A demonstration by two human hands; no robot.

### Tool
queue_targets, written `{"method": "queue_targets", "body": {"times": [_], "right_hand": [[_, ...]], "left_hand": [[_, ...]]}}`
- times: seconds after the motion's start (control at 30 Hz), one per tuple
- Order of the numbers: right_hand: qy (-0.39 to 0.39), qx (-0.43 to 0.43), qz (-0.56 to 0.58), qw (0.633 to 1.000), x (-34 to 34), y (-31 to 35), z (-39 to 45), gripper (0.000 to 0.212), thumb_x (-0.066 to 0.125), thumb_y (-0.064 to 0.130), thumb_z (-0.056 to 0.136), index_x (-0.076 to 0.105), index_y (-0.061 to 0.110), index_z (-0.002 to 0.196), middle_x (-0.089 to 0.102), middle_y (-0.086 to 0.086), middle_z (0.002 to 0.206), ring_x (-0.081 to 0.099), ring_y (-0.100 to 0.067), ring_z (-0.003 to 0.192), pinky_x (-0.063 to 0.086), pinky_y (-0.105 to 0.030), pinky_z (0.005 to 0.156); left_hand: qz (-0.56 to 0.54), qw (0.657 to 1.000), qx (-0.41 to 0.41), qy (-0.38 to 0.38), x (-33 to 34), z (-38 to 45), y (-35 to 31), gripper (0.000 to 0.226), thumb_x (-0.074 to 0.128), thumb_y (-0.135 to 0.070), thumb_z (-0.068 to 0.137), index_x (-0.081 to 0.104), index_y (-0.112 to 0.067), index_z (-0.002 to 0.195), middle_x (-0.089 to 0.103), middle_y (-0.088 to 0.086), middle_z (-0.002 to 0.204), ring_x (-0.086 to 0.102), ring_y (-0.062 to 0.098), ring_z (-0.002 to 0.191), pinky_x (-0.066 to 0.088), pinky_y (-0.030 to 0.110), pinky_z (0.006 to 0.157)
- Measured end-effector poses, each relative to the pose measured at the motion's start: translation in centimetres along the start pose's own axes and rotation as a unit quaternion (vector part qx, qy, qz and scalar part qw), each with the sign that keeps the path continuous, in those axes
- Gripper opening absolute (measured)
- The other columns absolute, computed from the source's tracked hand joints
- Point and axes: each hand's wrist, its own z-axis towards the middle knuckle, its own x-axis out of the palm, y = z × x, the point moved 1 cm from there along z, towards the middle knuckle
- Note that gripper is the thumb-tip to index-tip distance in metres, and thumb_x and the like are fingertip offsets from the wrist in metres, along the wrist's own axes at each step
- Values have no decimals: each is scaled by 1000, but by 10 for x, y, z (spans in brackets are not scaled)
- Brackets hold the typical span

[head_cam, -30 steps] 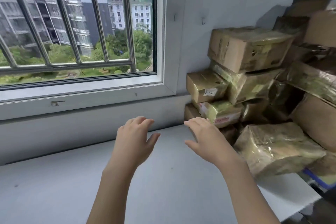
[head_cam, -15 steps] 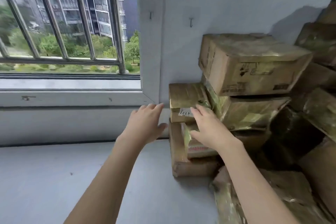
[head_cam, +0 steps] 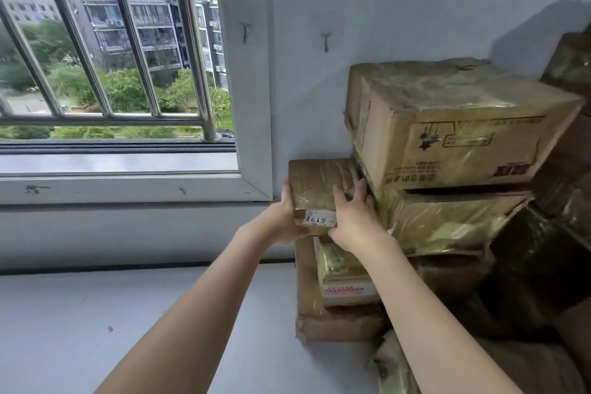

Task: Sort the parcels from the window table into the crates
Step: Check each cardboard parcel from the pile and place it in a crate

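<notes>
A small taped cardboard parcel (head_cam: 319,184) with a white handwritten label sits on top of the left end of a pile of parcels on the grey window table (head_cam: 96,323). My left hand (head_cam: 283,221) grips its left side and lower front corner. My right hand (head_cam: 353,221) holds its right front, fingers curled over the top edge. Below it lie a tape-wrapped parcel with a red-printed label (head_cam: 345,278) and a flat brown parcel (head_cam: 332,326). No crates are in view.
A large carton (head_cam: 454,125) rests on a wrapped parcel (head_cam: 447,221) right beside the held one, with more parcels stacked to the right. The barred window (head_cam: 112,57) and white wall stand behind. Bare table lies to the left.
Both hands moved forward and up from above the table to the pile and closed round the small labelled parcel. The view moved closer to the stack.
</notes>
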Motion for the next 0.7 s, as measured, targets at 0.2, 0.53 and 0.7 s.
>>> {"method": "queue_targets", "body": {"times": [0.2, 0.53, 0.7], "right_hand": [[-10, -10, 40, 999, -1, 12, -24, 74, 53, 20, 96, 7, 10, 153, -13, -21, 157, 10, -37, 145, 22, -38, 116], [-101, -150, 117, 977, 18, 66, -109, 68, 48, 14, 96, 11, 13, 154, -17, -10, 159, 2, -26, 147, 10, -31, 118], [-168, -244, 207, 933, 24, 81, -132, 65, 59, 17, 92, 28, 15, 150, -6, 2, 161, 4, 1, 144, 10, -8, 109]], "left_hand": [[-35, 996, 22, -76, -5, -39, 6, 92, 56, -18, 89, -11, -16, 152, 57, 11, 126, 56, 28, 107, 46, 32, 87], [-310, 903, 25, -296, -3, -167, 48, 40, 41, -30, 95, 42, -37, 134, 66, -18, 80, 57, -1, 64, 40, 15, 55], [-337, 831, 51, -440, -15, -194, 65, 20, 56, -23, 95, 50, -32, 112, 72, 0, 92, 65, -5, 67, 44, 5, 57]]}}
